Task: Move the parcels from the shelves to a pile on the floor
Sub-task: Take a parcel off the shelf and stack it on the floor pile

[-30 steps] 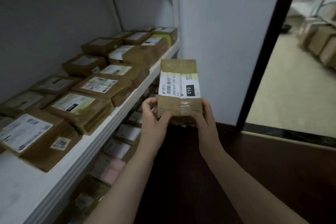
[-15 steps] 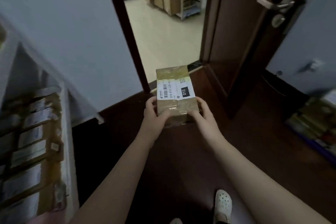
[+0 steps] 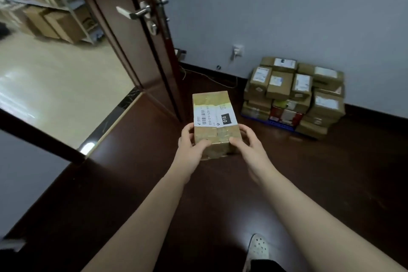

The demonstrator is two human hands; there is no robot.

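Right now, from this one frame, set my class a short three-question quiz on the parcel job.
1. True or false: the left hand and the right hand both hold the parcel.
2. The pile of parcels stands: A) by the wall; B) in the doorway; C) on a shelf.
3. Fill in: the black label on the held parcel reads ___.
Key: 1 true; 2 A; 3 010.

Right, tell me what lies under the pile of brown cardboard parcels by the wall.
A flat blue base shows under the front of the pile of brown cardboard parcels; the parcels cover the rest of it.
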